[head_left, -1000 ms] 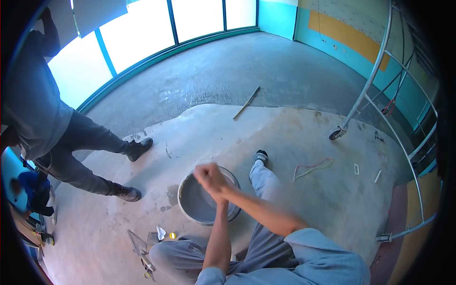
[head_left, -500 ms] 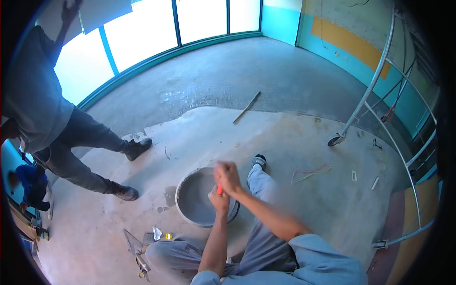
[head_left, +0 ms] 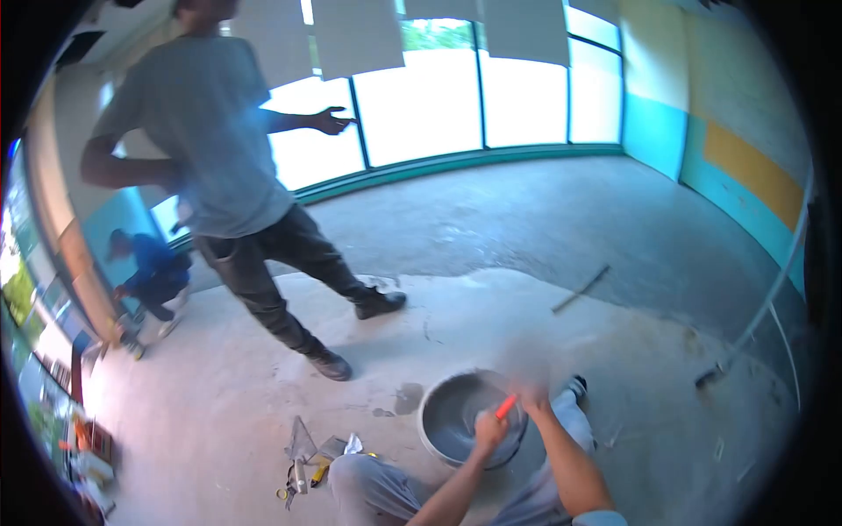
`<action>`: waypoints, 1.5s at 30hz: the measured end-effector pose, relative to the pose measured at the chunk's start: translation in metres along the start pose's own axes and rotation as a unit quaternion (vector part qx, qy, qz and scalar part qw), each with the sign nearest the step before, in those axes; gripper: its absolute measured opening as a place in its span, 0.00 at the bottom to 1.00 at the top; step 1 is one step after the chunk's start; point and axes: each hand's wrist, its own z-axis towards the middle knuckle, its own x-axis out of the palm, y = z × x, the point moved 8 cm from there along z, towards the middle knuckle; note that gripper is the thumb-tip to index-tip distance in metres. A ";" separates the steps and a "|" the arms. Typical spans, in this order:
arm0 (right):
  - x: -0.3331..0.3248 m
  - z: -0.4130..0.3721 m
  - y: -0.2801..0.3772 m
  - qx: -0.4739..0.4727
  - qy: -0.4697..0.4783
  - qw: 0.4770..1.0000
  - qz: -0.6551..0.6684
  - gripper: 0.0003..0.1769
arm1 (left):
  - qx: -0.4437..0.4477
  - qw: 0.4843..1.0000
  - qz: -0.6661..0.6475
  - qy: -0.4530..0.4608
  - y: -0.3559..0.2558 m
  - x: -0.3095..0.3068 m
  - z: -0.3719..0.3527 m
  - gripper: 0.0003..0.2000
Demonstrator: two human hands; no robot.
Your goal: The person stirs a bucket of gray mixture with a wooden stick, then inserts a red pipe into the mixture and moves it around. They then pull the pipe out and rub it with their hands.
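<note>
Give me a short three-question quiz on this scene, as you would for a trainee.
1. True or false: the metal basin stands on a table.
2. What colour is the handle of the tool gripped in the left hand? A green, B orange, C blue.
3. Apart from the camera wearer, how many people are in view?

Key:
1. False: it sits on the floor.
2. B.
3. Two: a standing person and a crouching person in blue.
</note>
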 end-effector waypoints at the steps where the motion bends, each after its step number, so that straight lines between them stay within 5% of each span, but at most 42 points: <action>1: 0.022 -0.003 0.010 0.006 0.026 0.998 -0.052 0.18 | -0.022 0.997 -0.068 -0.019 -0.008 -0.003 -0.003 0.13; 3: 0.072 -0.026 0.038 -0.021 0.051 0.993 -0.104 0.19 | 0.005 0.993 -0.087 -0.075 -0.015 -0.017 -0.001 0.13; 6: 0.128 -0.069 0.057 -0.244 0.168 0.926 -0.235 0.17 | 0.061 0.968 -0.145 -0.196 0.007 -0.012 0.003 0.13; 10: 0.081 -0.064 0.042 -0.261 0.075 0.940 -0.204 0.20 | 0.145 0.975 -0.167 -0.032 -0.005 -0.036 0.028 0.11; 13: 0.014 -0.009 -0.011 -0.100 0.007 0.992 0.073 0.20 | 0.069 0.997 -0.043 0.005 -0.014 -0.038 0.029 0.08; 14: -0.003 0.009 -0.045 -0.059 0.019 0.998 0.031 0.20 | 0.059 0.998 -0.030 0.011 -0.019 -0.039 0.021 0.08; 17: 0.017 0.006 -0.014 0.063 0.020 0.995 0.070 0.20 | 0.004 1.000 0.002 -0.029 -0.025 -0.028 -0.002 0.08; 20: 0.089 -0.038 0.055 -0.074 0.092 0.978 -0.174 0.22 | 0.116 0.964 -0.131 -0.201 -0.042 -0.036 -0.016 0.10; 22: 0.115 -0.066 0.058 -0.206 0.178 0.936 -0.224 0.21 | 0.131 0.964 -0.200 -0.118 -0.045 -0.040 -0.004 0.10; 26: 0.082 -0.067 0.050 -0.168 0.097 0.969 -0.152 0.19 | 0.151 0.971 -0.182 0.040 -0.059 -0.034 0.019 0.12; 31: 0.037 -0.041 0.070 -0.103 0.060 0.993 -0.012 0.18 | 0.084 0.987 -0.118 0.072 -0.054 -0.027 0.023 0.16; 35: 0.026 -0.037 0.068 -0.071 0.031 0.997 0.032 0.19 | -0.003 0.973 0.059 0.223 -0.042 -0.037 0.009 0.18; 39: 0.022 -0.036 0.068 -0.082 0.004 0.996 0.033 0.19 | 0.092 0.985 -0.070 0.130 -0.107 -0.133 -0.008 0.16; 42: 0.029 -0.042 0.071 -0.101 0.007 0.995 0.014 0.19 | 0.119 0.910 -0.376 0.126 -0.191 -0.222 -0.060 0.14; 45: 0.025 -0.044 0.067 -0.094 0.015 0.995 0.022 0.19 | 0.438 0.622 -0.517 0.391 -0.280 -0.279 -0.162 0.08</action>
